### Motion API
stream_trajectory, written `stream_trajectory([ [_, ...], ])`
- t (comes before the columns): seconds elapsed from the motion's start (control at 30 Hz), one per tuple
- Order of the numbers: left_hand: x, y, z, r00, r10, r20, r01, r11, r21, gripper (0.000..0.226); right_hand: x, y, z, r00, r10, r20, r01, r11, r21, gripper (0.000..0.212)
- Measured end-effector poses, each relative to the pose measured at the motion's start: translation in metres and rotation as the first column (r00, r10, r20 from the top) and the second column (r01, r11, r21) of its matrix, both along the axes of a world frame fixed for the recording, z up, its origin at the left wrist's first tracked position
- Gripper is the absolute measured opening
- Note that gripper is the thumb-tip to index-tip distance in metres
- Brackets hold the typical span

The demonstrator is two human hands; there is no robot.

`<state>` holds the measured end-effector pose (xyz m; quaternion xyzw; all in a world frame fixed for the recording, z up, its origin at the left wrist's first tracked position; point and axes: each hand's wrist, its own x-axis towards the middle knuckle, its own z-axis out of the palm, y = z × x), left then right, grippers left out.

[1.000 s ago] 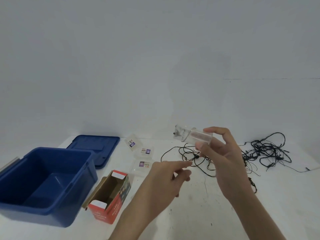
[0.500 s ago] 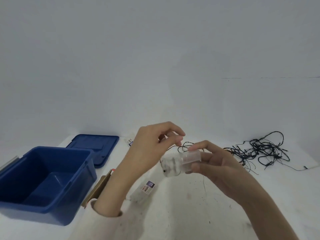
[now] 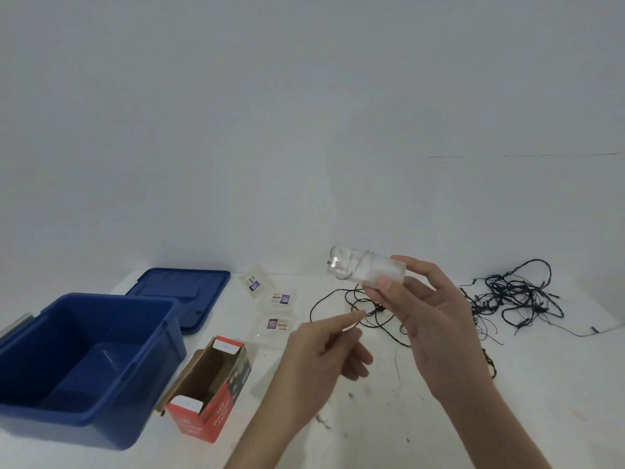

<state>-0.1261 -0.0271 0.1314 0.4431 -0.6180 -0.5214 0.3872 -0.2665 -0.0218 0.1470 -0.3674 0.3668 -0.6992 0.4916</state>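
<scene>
Table (image 3: 372,418) white, scuffed. Blue bin (image 3: 111,299) at far left, open; lid (image 3: 182,289) lies flat behind it. Black wire (image 3: 521,296) tangled at right, w/ loops running to centre. Red box (image 3: 216,411) open, on its side, just right of bin. R hand (image 3: 436,319) raised over the loops. L hand (image 3: 321,353) lower-left of it, apart; index + thumb tips together, can't tell if they pinch anything. 3 small cases (image 3: 277,299) btwn lid & wire. Clear holder (image 3: 368,270) off the table, tilted, clamped btwn R thumb & fingers.

Two hands (image 3: 324,348), three packets (image 3: 280,298), one bin (image 3: 111,412)
</scene>
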Motion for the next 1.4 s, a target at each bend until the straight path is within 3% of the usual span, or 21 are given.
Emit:
stream_trajectory([
  [0.1, 0.0, 0.009, 0.001, 0.953, 0.05, 0.298, -0.012, 0.992, -0.129, 0.032, 0.002, 0.0, 0.001, 0.984, -0.109, -0.139, 0.111, 0.994, 0.002, 0.033],
  [0.2, 0.001, 0.015, 0.014, 0.759, 0.233, 0.608, 0.066, 0.902, -0.427, 0.033, 0.004, 0.0, -0.003, 0.954, -0.159, -0.256, 0.165, 0.986, 0.004, 0.029],
  [0.27, 0.002, 0.02, 0.025, 0.663, 0.339, 0.667, 0.147, 0.815, -0.561, 0.03, 0.004, 0.0, -0.006, 0.942, -0.173, -0.287, 0.184, 0.983, 0.013, 0.028],
  [0.33, 0.006, 0.018, 0.032, 0.592, 0.398, 0.701, 0.289, 0.707, -0.646, 0.005, 0.002, 0.0, -0.006, 0.937, -0.161, -0.312, 0.177, 0.984, 0.025, 0.028],
  [0.37, 0.009, 0.015, 0.037, 0.586, 0.442, 0.679, 0.327, 0.638, -0.697, 0.014, 0.001, 0.0, -0.006, 0.935, -0.145, -0.324, 0.166, 0.986, 0.037, 0.029],
  [0.4, 0.011, 0.011, 0.038, 0.591, 0.456, 0.666, 0.354, 0.595, -0.722, 0.021, 0.0, -0.001, -0.006, 0.936, -0.122, -0.33, 0.147, 0.988, 0.051, 0.029],
  [0.47, 0.014, 0.0, 0.043, 0.644, 0.41, 0.646, 0.385, 0.556, -0.737, 0.015, -0.002, 0.0, -0.005, 0.948, -0.059, -0.313, 0.087, 0.993, 0.077, 0.03],
  [0.5, 0.016, -0.004, 0.049, 0.665, 0.389, 0.638, 0.39, 0.548, -0.74, 0.007, -0.003, 0.0, -0.006, 0.952, -0.028, -0.304, 0.058, 0.994, 0.09, 0.03],
  [0.57, 0.017, -0.016, 0.055, 0.703, 0.39, 0.595, 0.34, 0.55, -0.763, 0.013, -0.005, 0.001, -0.007, 0.956, 0.022, -0.292, 0.012, 0.994, 0.112, 0.031],
  [0.7, 0.019, -0.039, 0.063, 0.826, 0.205, 0.525, 0.223, 0.737, -0.638, 0.007, -0.006, 0.002, -0.008, 0.963, 0.14, -0.229, -0.113, 0.985, 0.13, 0.038],
  [0.77, 0.022, -0.049, 0.06, 0.914, 0.073, 0.399, 0.159, 0.84, -0.519, 0.006, -0.008, 0.002, -0.008, 0.963, 0.21, -0.167, -0.191, 0.974, 0.12, 0.036],
  [0.87, 0.024, -0.059, 0.046, 0.978, -0.096, 0.187, 0.144, 0.954, -0.262, 0.013, -0.009, 0.002, -0.005, 0.948, 0.317, -0.005, -0.315, 0.944, 0.099, 0.034],
  [1.0, 0.018, -0.054, 0.015, 0.986, -0.152, -0.074, 0.154, 0.988, 0.009, 0.02, -0.007, -0.001, -0.01, 0.922, 0.353, 0.158, -0.367, 0.928, 0.069, 0.055],
  [1.1, 0.011, -0.04, 0.0, 0.976, -0.095, -0.197, 0.123, 0.983, 0.135, 0.018, -0.005, -0.003, -0.012, 0.949, 0.236, 0.21, -0.257, 0.963, 0.077, 0.047],
  [1.27, 0.003, -0.021, -0.008, 0.983, -0.048, -0.176, 0.066, 0.993, 0.095, 0.021, -0.005, -0.005, -0.012, 0.989, 0.048, 0.14, -0.06, 0.995, 0.082, 0.038],
  [1.4, -0.006, -0.011, -0.011, 0.999, -0.05, -0.007, 0.05, 0.997, 0.058, 0.028, -0.005, -0.008, -0.013, 0.995, -0.089, 0.036, 0.086, 0.993, 0.083, 0.032],
])
